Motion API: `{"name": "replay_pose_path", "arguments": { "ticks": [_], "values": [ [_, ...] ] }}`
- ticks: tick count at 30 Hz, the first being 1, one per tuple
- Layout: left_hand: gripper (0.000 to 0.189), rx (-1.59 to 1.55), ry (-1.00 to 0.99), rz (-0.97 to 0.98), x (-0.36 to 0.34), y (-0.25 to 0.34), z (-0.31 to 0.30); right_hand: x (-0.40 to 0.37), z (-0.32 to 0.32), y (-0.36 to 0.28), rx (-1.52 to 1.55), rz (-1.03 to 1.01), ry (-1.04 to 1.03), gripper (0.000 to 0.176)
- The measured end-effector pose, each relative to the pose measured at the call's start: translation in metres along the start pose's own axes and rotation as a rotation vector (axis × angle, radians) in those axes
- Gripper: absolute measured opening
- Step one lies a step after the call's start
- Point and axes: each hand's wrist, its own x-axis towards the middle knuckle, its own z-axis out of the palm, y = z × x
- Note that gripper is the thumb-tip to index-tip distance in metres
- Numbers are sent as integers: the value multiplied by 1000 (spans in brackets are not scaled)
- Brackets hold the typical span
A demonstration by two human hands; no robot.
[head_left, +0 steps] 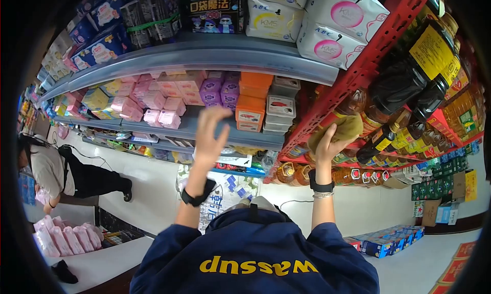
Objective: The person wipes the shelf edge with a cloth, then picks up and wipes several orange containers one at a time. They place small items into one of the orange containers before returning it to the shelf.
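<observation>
Here, at the far left, a co-worker point(48, 168) crouches on the floor, well apart from us. Pink packs point(61, 240) lie near the edge of a white counter point(102, 266). Neither touches our work.

Our left hand point(211, 135) is raised before the grey shelf point(186, 126) with its fingers spread wide, and it holds nothing. It hangs just left of the orange boxes point(250, 110) stacked toward that shelf's right end.

Our right hand point(326, 148) grips a yellow-green cloth point(340, 129). It presses the cloth up where the red shelf point(358, 74) begins, at its left edge, right by an amber bottle point(354, 102). Further right, dark oil bottles point(409, 74) crowd the red shelf to its front edge.

We judge the step in hand to be wiping that red edge. To do it well, we spread the cloth flat under the palm rather than bunching it. We draw it along the edge in one line, away from the bottle. The bottles stand close and look heavy, so a sideways shove could tip one off the front edge. We therefore press into the metal, not into the glass. The free left hand serves best braced on the grey shelf's front edge, or ready beside the amber bottle to steady it.
</observation>
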Motion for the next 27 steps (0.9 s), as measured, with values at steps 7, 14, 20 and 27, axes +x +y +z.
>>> {"name": "replay_pose_path", "arguments": {
  "ticks": [7,14,20,27],
  "values": [
    [28,-400,-746,-390,-165,-25,58,41,40,36,22,50,-86,48],
    [35,-160,-777,-672,-155,-29,33,8,67,81,-95,25,204,43],
    [38,-117,-801,-703,-141,-32,51,-48,42,122,-334,-5,61,53],
    [40,-221,-922,-731,-155,-16,84,-128,-46,153,-629,173,-570,33]
  ]
}}
